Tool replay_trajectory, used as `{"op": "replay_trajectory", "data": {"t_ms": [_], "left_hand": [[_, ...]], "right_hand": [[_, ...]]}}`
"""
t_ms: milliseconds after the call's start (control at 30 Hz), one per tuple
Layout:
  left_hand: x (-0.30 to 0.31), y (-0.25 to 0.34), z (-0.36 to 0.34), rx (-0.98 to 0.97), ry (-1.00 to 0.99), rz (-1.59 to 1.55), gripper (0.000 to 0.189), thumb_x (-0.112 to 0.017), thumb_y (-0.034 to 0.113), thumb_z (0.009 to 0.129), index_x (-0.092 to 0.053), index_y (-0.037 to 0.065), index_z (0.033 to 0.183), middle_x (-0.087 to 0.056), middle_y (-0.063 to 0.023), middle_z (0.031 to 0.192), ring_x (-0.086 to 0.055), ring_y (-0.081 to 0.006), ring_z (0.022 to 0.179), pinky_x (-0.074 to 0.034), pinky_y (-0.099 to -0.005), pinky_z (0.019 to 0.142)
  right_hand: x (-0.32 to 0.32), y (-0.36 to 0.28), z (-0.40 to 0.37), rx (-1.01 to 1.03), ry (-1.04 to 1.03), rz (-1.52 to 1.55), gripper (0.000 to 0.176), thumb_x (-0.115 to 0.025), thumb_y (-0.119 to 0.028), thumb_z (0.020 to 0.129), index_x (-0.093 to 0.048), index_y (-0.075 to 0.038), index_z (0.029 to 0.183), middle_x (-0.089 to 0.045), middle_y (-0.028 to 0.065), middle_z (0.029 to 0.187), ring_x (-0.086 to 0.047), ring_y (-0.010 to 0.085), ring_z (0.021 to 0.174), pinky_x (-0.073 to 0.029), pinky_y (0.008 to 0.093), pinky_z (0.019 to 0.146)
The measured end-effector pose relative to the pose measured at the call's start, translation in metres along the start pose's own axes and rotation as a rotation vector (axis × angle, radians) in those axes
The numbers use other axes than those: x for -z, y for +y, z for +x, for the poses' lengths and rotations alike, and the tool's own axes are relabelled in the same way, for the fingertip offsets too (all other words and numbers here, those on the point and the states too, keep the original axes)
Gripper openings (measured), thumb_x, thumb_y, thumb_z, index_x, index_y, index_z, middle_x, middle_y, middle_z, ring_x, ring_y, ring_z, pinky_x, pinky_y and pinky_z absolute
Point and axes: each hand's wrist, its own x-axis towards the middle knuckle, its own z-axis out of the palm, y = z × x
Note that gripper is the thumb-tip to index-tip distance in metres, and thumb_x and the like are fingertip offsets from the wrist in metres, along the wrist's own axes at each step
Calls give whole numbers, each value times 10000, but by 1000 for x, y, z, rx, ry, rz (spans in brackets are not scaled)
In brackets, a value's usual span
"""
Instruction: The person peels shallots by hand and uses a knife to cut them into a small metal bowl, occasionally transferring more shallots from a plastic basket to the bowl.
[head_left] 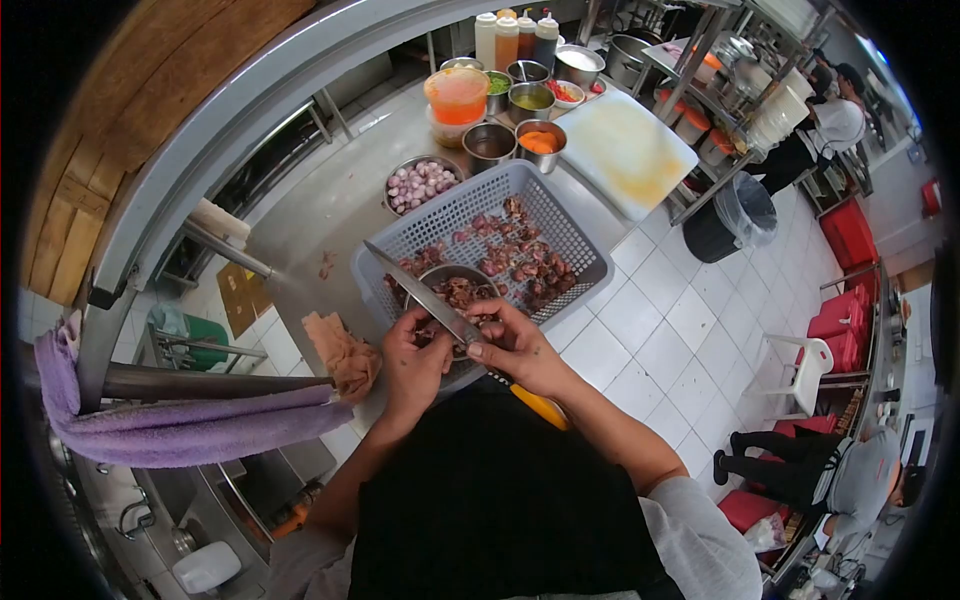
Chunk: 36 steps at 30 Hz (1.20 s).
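Black apron [490, 500] is filling the lower centre. Mid-frame, over the metal bowl [450, 266], my right hand [518, 352] is gripping the yellow-handled knife [425, 294], its blade slanting upper left; my left hand [415, 358] is curling narrowly beside it, contents hidden.

Both hands [465, 350] together, forearms angled inward

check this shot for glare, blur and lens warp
head view: strong fisheye bend, curving the steel rail; black corners; pale sheen on the floor tiles; knife and both hands fairly crisp; co-workers at the right edge small, stretched and softer
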Motion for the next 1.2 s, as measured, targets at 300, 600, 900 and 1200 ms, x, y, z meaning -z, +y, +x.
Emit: {"op": "replay_trajectory", "data": {"t_ms": [300, 600, 900, 1200], "left_hand": [[3, 0, 0, 20, -87, -26, 196, -631, 21, 932, -618, -33, 1120, -612, -27, 769, -482, -58, 538, -366, -216, 468], [4, -8, 4, 136, -42, -243, 297, -652, 50, 932, -571, -27, 1207, -571, -20, 739, -467, -67, 532, -345, -216, 456], [17, -14, 7, 160, -75, -343, 249, -640, 64, 940, -612, 11, 1181, -610, -15, 826, -477, -53, 551, -352, -218, 460], [31, -25, 8, 165, -51, -387, 223, -623, 61, 946, -591, 24, 1163, -660, -58, 945, -493, -54, 585, -383, -226, 479]], "right_hand": [[9, -11, 1, -225, -53, 429, 250, -667, -245, 945, -517, -168, 1129, -493, -32, 766, -466, 63, 662, -320, 211, 564], [8, -13, 4, -293, -110, 518, 240, -672, -275, 939, -532, -185, 1113, -509, -25, 809, -476, 68, 692, -324, 213, 544], [18, -6, 7, -254, 56, 451, 297, -698, -246, 924, -521, -140, 1138, -544, 10, 770, -497, 112, 573, -349, 228, 501], [26, 26, 5, -266, 147, 200, 258, -710, -201, 920, -509, -132, 1066, -564, 13, 778, -511, 119, 588, -375, 237, 513]]}}
